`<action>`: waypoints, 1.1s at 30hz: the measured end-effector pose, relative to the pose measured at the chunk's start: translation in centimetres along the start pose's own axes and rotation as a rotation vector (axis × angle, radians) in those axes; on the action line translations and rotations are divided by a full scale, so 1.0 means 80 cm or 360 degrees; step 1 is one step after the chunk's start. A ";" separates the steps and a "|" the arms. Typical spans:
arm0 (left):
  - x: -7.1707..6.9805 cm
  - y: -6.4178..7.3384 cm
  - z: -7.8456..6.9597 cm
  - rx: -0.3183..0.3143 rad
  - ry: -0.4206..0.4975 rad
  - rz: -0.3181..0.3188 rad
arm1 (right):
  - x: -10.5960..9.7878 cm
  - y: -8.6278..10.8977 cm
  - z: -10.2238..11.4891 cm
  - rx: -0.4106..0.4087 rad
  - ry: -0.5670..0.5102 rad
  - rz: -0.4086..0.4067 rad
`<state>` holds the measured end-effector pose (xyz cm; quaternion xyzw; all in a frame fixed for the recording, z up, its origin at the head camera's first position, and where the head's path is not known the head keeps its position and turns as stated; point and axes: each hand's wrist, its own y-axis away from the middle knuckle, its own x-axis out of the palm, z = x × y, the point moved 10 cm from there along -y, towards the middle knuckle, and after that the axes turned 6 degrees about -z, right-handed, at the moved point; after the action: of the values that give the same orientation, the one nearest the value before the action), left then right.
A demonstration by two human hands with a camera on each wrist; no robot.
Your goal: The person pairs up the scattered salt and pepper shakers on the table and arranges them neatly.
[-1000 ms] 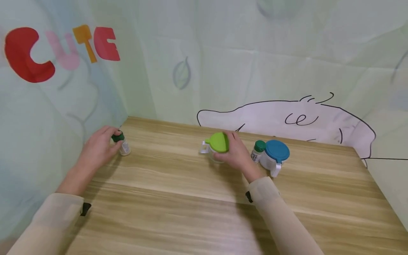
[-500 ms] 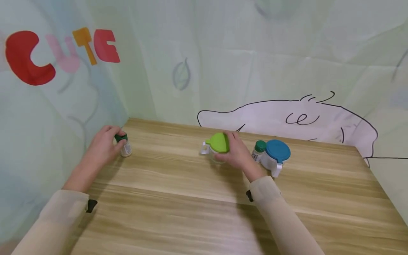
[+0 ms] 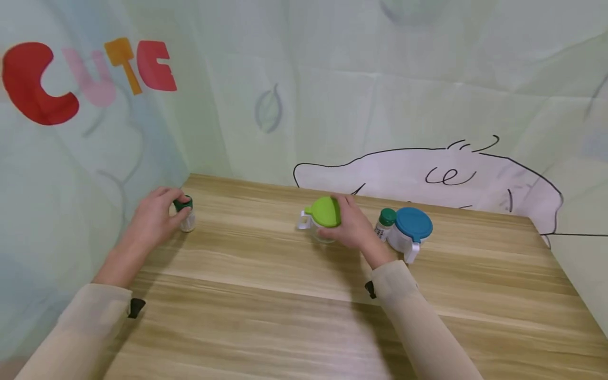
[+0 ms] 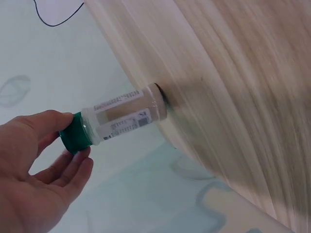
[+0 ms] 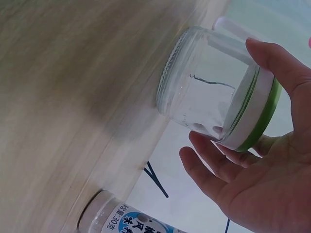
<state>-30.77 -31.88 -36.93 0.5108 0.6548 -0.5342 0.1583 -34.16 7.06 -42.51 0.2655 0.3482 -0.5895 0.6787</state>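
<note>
At the table's far left corner my left hand [image 3: 154, 219] pinches the green cap of a small clear spice bottle [image 4: 124, 115], thumb on one side and fingers on the other. The bottle stands about upright with its base at the tabletop; its label print is too blurred to read. My right hand [image 3: 350, 224] grips a clear glass seasoning jar [image 5: 209, 82] around its light green lid [image 3: 325, 211]. The jar stands on the table, a white handle pointing left, and looks see-through in the right wrist view.
Right of the right hand stand a second green-capped spice bottle [image 3: 387, 219] and a jar with a blue lid [image 3: 413, 224], close together. The wooden table [image 3: 266, 322] meets a printed cloth backdrop [image 3: 237, 105] at the back and left.
My left hand has shifted slightly right, and the spice bottle it pinches has gone from leaning to nearly upright. My right hand and the green-lidded jar have stayed in place.
</note>
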 end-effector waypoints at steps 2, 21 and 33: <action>0.000 -0.002 -0.004 0.0040 0.0022 -0.0033 | 0.001 -0.001 -0.001 0.0001 0.0003 0.0007; 0.032 -0.018 -0.060 0.0156 0.0099 0.0062 | -0.003 -0.001 0.006 -0.0032 0.0079 0.0041; 0.067 -0.026 -0.105 0.0182 0.0239 0.0140 | -0.001 0.002 0.003 0.0000 0.0070 0.0052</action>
<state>-31.98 -21.78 -36.65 0.5857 0.6102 -0.5235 0.1026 -33.97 6.95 -42.33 0.2841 0.3587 -0.5725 0.6804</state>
